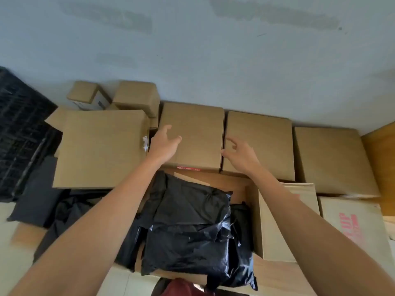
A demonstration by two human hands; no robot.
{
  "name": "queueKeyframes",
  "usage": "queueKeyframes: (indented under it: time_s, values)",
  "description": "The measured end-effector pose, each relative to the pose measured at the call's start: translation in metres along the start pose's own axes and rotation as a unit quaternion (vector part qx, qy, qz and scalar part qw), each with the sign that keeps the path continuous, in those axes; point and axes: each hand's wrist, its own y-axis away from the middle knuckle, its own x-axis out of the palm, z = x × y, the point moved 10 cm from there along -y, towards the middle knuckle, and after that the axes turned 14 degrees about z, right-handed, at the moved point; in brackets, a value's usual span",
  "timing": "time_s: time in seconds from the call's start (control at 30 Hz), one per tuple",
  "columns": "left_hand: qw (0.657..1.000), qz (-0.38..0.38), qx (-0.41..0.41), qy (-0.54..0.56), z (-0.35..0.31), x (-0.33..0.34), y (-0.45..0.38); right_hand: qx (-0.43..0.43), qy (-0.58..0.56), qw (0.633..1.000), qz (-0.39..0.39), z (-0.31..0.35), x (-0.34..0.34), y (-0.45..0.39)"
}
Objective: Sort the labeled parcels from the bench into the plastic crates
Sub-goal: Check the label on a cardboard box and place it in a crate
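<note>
Both my arms reach forward over a brown cardboard box [196, 129] in the middle of a row against the wall. My left hand [164, 144] hovers at that box's left edge with its fingers spread and loosely bent. At the gap between this box and the neighbouring box [263, 144], my right hand [240, 153] hangs with relaxed fingers. Neither hand holds anything. Black plastic parcel bags [188, 221] lie heaped below my arms. A black plastic crate [19, 129] stands at the far left.
A large box [98, 150] sits left of the middle one, with small boxes [136, 97] behind it. Another big box [331, 161] is at the right, and printed cartons [354, 229] lie in front of it. The wall rises directly behind the row.
</note>
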Motion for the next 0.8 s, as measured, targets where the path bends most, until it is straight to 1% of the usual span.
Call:
queueKeyframes:
  time_s: [0.17,0.43,0.57,0.67,0.8]
  values:
    - [0.999,-0.015,-0.032,0.028,0.026,-0.004,-0.014,0.029,-0.038,0.999,0.000,-0.003,0.018,-0.015]
    - [0.997,0.002,-0.058,0.050,0.052,-0.006,-0.030,0.069,-0.084,0.994,-0.004,-0.005,0.029,-0.033]
    - [0.996,0.009,-0.069,0.060,0.057,-0.004,-0.034,0.081,-0.110,0.990,-0.022,-0.003,0.031,-0.040]
    - [0.994,0.010,-0.081,0.078,0.062,-0.003,-0.035,0.093,-0.170,0.980,-0.034,-0.006,0.036,-0.043]
    - [0.991,-0.003,-0.085,0.102,0.061,-0.005,-0.036,0.117,-0.296,0.944,-0.084,-0.018,0.032,-0.040]
